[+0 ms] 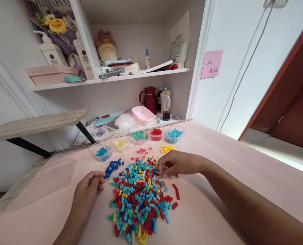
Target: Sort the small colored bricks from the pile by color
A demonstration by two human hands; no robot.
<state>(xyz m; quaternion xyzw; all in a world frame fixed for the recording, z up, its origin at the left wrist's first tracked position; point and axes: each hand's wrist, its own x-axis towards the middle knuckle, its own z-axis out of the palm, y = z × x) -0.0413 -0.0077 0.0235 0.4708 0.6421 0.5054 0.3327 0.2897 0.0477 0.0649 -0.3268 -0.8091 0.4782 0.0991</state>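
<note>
A heap of small toy building bricks (138, 194) in mixed colours lies on the pink tabletop. My right hand (173, 163) is at the heap's upper right edge, fingers curled into a pinch; whatever sits between the fingertips is hidden. On the left, my left hand (89, 185) has its fingers closed together beside the dark blue bricks (114, 167), which lie in a shallow clear tray. I cannot make out anything in it. Sorted bricks stand behind the heap: yellow bricks (168, 149) beyond my right hand, and pink bricks (141, 151) to their left.
Clear tubs hold blue bricks (102, 153), pale yellow bricks (120, 144), green bricks (139, 135), red bricks (156, 133) and light blue bricks (174, 133). A clear lid (49, 177) lies left. Behind stand a pink basin (143, 114), a red jug (150, 100) and a bottle (167, 107).
</note>
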